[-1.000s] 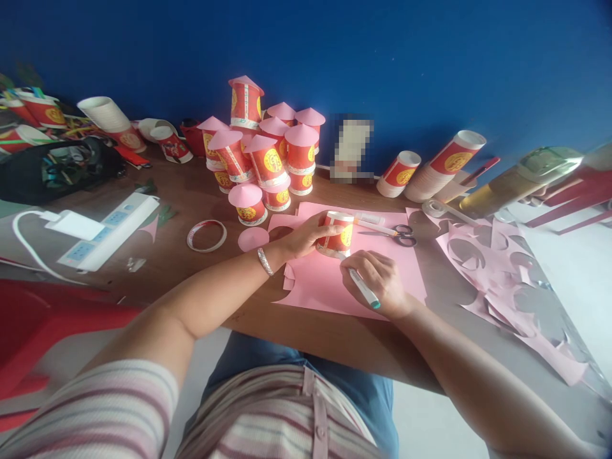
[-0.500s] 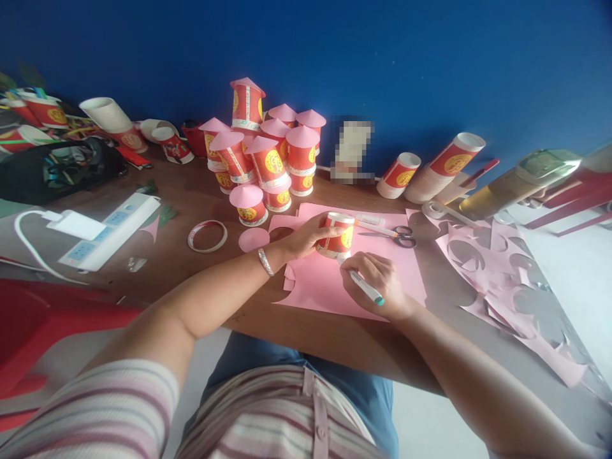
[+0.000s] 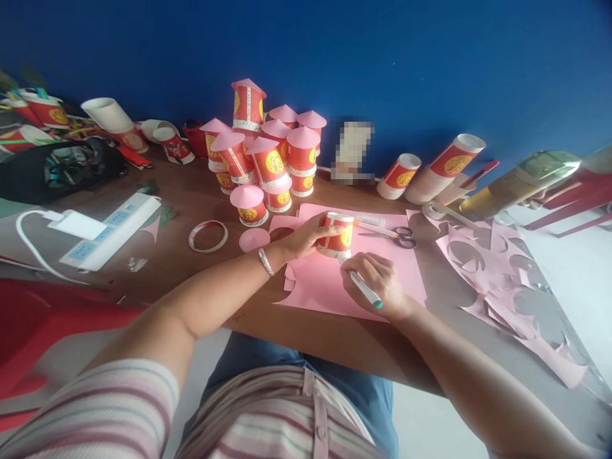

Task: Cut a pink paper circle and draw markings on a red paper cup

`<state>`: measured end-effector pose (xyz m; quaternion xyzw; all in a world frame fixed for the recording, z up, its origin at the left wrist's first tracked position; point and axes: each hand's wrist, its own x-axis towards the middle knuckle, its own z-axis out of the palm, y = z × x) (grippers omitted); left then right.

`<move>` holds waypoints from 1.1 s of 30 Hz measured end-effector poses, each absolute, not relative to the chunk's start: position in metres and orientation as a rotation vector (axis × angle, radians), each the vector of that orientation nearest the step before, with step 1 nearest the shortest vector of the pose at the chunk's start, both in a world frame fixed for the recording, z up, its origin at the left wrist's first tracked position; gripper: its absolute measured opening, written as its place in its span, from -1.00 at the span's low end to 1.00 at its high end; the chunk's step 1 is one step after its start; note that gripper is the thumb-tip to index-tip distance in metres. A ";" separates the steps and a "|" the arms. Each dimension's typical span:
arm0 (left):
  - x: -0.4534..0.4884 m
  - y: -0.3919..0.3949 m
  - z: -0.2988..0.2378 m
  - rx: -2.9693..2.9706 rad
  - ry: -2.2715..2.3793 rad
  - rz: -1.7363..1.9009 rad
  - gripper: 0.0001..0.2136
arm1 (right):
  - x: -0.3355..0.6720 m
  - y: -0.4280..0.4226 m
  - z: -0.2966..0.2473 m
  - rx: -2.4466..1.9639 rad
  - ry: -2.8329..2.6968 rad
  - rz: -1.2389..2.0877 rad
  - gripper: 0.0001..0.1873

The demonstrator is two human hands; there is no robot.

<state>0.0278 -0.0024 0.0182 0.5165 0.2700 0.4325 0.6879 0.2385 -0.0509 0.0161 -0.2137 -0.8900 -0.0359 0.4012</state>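
Observation:
My left hand (image 3: pixel 308 236) is closed around a red paper cup (image 3: pixel 338 242) with a yellow emblem and a white band at its lower edge. In my right hand (image 3: pixel 375 280) is a white marker (image 3: pixel 364 288) with a teal end, its writing end at the cup's lower edge and hidden by my fingers. Beneath both hands lies a pink sheet of paper (image 3: pixel 315 296). Just beyond the cup, black-handled scissors (image 3: pixel 405 237) and a pale pen (image 3: pixel 370 220) rest on the paper. A pink paper disc (image 3: pixel 254 240) lies by my left wrist.
Several red cups with pink cone tops (image 3: pixel 265 159) stand stacked behind. Left are a tape roll (image 3: pixel 207 236) and a power strip (image 3: pixel 109 233). Cup stacks (image 3: pixel 444 169), a bottle (image 3: pixel 521 182) and pink paper scraps (image 3: pixel 507 274) occupy the right side.
Almost nothing differs. The marker's teal end has shifted very slightly; both hands keep their hold on the cup and the marker.

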 end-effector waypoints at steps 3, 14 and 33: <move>0.027 -0.003 0.019 1.194 0.620 0.967 -0.60 | 0.239 -0.051 0.016 -0.535 -2.250 -0.097 -0.76; 0.023 -0.002 0.012 1.254 0.665 0.987 -0.63 | 0.238 -0.050 0.017 -0.564 -2.218 -0.145 -0.74; 0.028 -0.002 0.015 1.167 0.581 0.947 -0.61 | 0.237 -0.052 0.017 -0.496 -2.240 -0.106 -0.72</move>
